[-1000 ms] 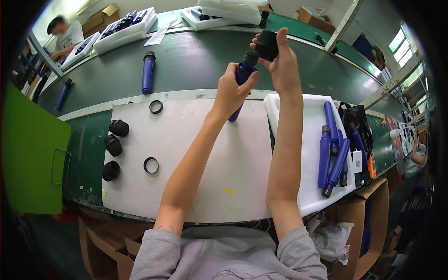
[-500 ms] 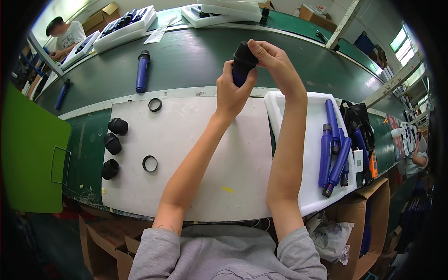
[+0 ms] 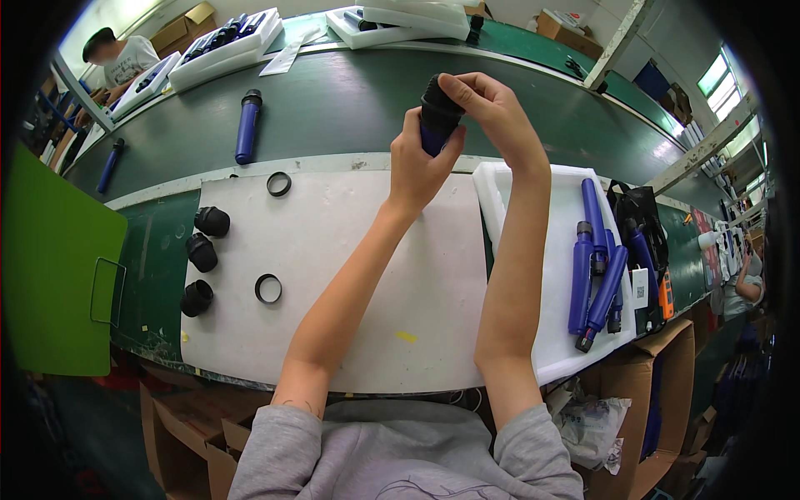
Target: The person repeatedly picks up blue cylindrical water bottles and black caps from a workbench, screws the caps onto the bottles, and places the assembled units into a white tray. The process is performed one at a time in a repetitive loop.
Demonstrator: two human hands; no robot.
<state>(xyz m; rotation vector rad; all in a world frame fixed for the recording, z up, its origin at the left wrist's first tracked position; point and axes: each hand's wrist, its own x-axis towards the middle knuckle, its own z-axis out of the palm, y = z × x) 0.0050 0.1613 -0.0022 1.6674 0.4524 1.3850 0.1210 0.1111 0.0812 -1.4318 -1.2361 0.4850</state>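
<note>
While the left hand [image 3: 421, 169] wraps the blue tube [image 3: 435, 139] — presumably to steady it — the right hand [image 3: 493, 108] pinches the black cap [image 3: 438, 98] at its far end, raised at far centre. Three caps [image 3: 201, 252] sit left; other tubes [image 3: 607, 287] lie in the right tray [image 3: 552, 287], apparently separated by kind.

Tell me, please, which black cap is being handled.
The black cap on the blue tube held in the left hand, with the right hand touching it; the others lie untouched.
</note>
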